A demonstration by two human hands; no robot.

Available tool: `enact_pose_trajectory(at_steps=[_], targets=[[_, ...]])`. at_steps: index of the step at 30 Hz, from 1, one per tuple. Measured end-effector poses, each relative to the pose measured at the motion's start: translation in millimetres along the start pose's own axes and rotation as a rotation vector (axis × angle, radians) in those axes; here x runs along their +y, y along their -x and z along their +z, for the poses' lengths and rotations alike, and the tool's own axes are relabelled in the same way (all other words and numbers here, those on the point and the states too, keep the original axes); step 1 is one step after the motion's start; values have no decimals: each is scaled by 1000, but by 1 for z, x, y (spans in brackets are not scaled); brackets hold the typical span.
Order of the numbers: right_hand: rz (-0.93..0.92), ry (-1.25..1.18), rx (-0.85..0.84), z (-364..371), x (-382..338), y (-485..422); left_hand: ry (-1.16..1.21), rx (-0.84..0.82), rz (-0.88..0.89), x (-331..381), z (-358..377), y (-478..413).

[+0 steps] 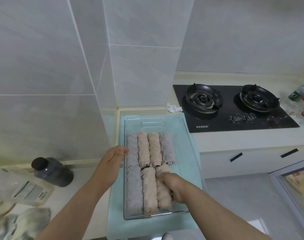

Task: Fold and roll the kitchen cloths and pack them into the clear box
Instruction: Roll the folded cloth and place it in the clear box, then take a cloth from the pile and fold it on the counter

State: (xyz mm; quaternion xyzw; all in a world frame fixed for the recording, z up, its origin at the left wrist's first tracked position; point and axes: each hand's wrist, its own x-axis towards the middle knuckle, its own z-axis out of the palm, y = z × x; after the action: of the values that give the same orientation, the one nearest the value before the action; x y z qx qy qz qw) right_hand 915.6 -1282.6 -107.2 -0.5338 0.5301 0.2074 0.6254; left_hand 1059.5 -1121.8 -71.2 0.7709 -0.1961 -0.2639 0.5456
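While the right hand [173,186] hides fingers in a beige roll [163,202], grip unclear, the left hand [113,161] hangs relaxed.

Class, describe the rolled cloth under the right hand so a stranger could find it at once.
Left of the black hob, a clear box sits on a teal cloth, holding two rows of rolled cloths. It is the near row's rightmost roll: beige like its neighbour, but the only one the right hand grips.
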Motion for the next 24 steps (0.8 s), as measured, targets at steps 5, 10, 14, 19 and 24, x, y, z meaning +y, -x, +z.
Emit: enact_pose_trajectory(at_steps=[5,10,14,19,24], targets=[[-13,1,-59,11,1,-12,16,6,-16,-3,2,-2],[-70,18,-91,17,-1,-7,-4,-16,-21,-5,2,-4],[-71,41,-43,21,-1,-12,-2,-25,-25,-4,1,-5],[-22,118,22,20,-5,-5,29,-28,-37,-3,-2,-5],[-69,107,130,13,-9,-4,67,-22,-42,0,-8,-5]])
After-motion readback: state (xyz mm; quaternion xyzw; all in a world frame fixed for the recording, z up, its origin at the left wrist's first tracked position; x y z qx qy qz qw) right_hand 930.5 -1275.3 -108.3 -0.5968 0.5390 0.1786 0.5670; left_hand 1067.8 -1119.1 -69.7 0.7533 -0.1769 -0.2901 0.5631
